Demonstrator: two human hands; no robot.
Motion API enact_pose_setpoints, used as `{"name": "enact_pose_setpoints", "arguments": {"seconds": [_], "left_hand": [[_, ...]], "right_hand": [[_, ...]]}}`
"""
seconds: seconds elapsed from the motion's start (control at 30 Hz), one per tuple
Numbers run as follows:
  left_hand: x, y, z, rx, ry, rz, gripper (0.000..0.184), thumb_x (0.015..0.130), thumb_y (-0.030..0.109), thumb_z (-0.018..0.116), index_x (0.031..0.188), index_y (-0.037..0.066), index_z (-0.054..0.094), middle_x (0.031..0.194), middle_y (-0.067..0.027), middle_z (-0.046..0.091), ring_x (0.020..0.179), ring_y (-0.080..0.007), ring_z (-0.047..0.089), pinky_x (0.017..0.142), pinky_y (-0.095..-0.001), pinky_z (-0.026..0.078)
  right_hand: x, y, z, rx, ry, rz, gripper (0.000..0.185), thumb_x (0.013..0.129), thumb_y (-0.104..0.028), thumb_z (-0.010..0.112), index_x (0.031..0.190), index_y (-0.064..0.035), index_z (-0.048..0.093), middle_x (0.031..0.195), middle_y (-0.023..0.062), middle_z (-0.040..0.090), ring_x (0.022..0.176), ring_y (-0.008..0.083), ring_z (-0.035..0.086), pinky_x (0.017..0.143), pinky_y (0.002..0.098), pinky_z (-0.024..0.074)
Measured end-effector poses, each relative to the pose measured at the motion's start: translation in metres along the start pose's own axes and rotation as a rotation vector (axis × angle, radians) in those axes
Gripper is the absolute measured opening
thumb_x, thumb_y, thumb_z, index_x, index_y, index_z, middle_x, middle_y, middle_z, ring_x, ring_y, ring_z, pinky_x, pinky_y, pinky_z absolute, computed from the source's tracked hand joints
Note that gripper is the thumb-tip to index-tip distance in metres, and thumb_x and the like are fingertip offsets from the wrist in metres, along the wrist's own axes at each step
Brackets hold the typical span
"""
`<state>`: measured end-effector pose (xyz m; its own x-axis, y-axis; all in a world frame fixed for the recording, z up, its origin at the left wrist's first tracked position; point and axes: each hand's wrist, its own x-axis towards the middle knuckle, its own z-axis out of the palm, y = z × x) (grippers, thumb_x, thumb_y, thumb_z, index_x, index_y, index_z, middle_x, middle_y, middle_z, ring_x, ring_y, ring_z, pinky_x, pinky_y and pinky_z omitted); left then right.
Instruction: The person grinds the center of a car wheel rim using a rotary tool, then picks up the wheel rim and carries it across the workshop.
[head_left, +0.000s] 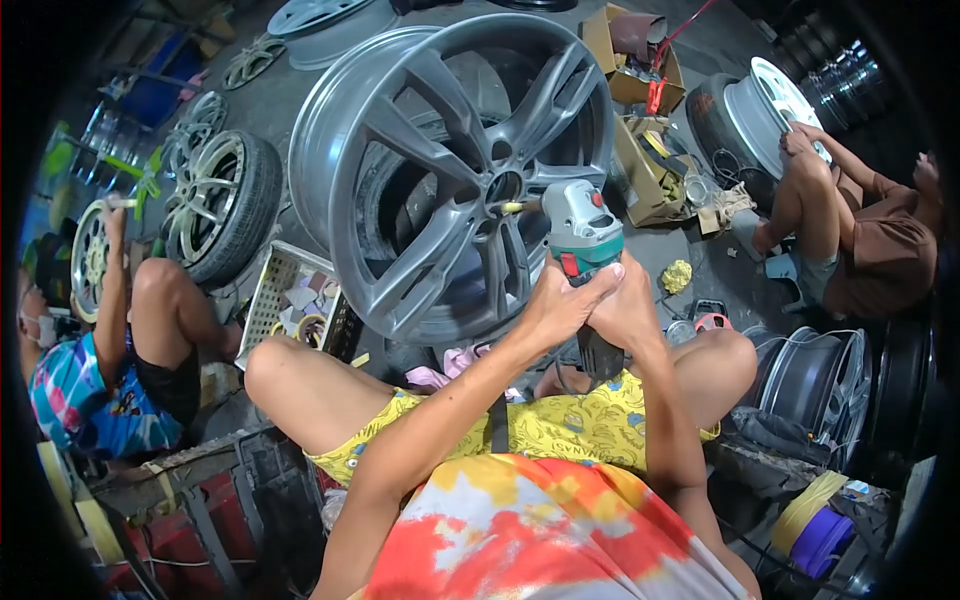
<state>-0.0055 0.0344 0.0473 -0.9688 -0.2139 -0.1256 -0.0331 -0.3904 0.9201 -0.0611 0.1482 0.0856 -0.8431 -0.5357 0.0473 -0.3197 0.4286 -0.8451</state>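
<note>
Both my hands are wrapped round a grey and teal electric grinder (585, 228), whose small yellowish tip reaches the hub area of a large grey alloy wheel (455, 175). My left hand (562, 302) closes on the tool's body from the left. From the other side my right hand (630, 305) grips it, the fingers of the two hands meeting. The tool's dark rear end (600, 352) hangs below them. Tilted toward me, the multi-spoke wheel stands in front of my knees, with a tyre behind its spokes. Whether the tip touches the metal I cannot tell.
Left of the wheel is a plastic crate (262, 300) of scraps, beyond it a tyred wheel (215, 205). Cardboard boxes (640, 185) stand on the right. One person (105, 350) sits at left with a wheel, another (870, 230) at right by a white wheel (785, 105).
</note>
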Motion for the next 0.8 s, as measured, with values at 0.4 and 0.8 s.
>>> {"name": "enact_pose_setpoints", "arguments": {"seconds": [0.4, 0.8], "left_hand": [[0.001, -0.001, -0.001, 0.112, 0.035, 0.030, 0.046, 0.098, 0.030, 0.078, 0.132, 0.003, 0.062, 0.123, -0.0050, 0.069, 0.112, -0.0105, 0.062, 0.101, -0.0316, 0.050], [0.002, 0.001, -0.002, -0.021, -0.028, -0.005, 0.045, 0.101, 0.031, 0.075, 0.131, 0.001, 0.062, 0.122, -0.0047, 0.069, 0.110, -0.0105, 0.063, 0.098, -0.0304, 0.051]], "right_hand": [[0.001, -0.004, -0.002, 0.028, -0.013, 0.057, 0.049, 0.077, -0.019, 0.081, 0.119, 0.0016, 0.066, 0.107, 0.0252, 0.075, 0.106, 0.0402, 0.075, 0.090, 0.0431, 0.0565], [0.005, -0.012, -0.005, -0.035, 0.019, 0.070, 0.055, 0.076, -0.019, 0.082, 0.125, -0.0015, 0.064, 0.106, 0.0253, 0.075, 0.107, 0.0448, 0.073, 0.090, 0.0446, 0.0565]]}}
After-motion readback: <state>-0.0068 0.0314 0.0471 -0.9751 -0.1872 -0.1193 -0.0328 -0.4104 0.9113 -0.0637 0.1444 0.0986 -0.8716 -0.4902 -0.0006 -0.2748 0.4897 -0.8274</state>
